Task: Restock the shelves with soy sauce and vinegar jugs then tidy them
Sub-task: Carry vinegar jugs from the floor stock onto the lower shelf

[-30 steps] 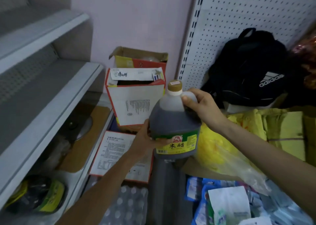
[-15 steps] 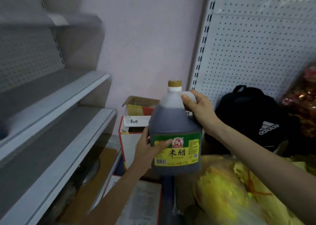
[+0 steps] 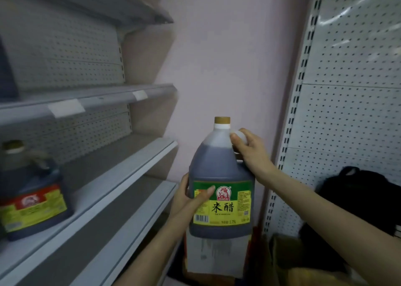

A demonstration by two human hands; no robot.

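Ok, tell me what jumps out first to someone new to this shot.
First the dark jug with the yellow-green label, held up mid-frame: the right hand grips its handle and the left hand steadies its side. Next, a second jug with a red and yellow label standing alone on the grey shelf at far left. A black backpack sits low right against the pegboard.

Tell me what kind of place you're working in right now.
Most likely a small shop or its stockroom. Metal shelves with price-tag strips stand on the left, pegboard panels line the right, and one jug already sits on a shelf while both hands hold a second jug.
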